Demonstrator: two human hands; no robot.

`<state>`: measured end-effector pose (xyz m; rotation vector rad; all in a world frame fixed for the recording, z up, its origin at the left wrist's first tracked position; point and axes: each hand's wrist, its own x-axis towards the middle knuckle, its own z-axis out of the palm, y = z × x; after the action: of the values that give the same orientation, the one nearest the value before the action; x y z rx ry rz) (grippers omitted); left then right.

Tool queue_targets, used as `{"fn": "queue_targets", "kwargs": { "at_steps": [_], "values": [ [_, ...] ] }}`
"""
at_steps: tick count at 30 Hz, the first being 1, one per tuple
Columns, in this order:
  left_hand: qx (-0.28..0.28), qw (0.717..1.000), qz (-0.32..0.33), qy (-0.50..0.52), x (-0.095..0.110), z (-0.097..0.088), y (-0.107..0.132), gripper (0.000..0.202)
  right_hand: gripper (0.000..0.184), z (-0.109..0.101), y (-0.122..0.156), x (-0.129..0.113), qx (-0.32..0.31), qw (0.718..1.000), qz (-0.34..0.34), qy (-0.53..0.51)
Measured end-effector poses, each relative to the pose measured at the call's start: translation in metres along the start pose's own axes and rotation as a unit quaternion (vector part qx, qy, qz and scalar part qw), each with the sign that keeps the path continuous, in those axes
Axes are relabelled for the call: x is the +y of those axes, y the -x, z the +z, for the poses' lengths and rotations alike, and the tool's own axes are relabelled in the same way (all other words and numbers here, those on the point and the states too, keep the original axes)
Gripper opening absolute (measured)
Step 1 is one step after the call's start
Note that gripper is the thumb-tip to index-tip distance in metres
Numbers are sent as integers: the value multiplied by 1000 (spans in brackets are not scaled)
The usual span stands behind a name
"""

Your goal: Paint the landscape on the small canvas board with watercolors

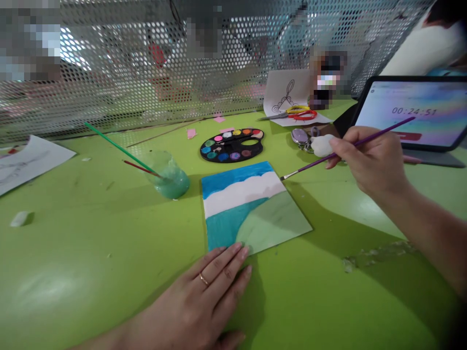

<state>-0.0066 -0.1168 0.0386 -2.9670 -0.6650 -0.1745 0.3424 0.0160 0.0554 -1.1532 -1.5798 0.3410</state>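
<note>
Right hand (368, 163) pinched purple-handled paintbrush (310, 164), tip near right edge of painted card (251, 209) on green table (73, 253). Left hand (193, 296) lay flat, open, fingertips bracing card's lower edge: solid hold.

Matt paper painting (251, 209) on smooth, glossy green tabletop (73, 272)

The head-worn camera faces forward and down, looking from close above the left hand (197, 296) and right hand (375, 165).
</note>
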Motion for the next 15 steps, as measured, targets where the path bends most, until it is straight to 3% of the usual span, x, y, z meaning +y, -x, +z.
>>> {"fn": "queue_targets", "kwargs": {
  "at_steps": [6,15],
  "values": [
    [-4,1000,12,-15,1,-2,-4,56,31,13,9,2,-40,999,20,-15],
    [13,999,13,-42,1,-4,-5,51,30,-3,-2,0,-21,992,-31,118]
  ]
}}
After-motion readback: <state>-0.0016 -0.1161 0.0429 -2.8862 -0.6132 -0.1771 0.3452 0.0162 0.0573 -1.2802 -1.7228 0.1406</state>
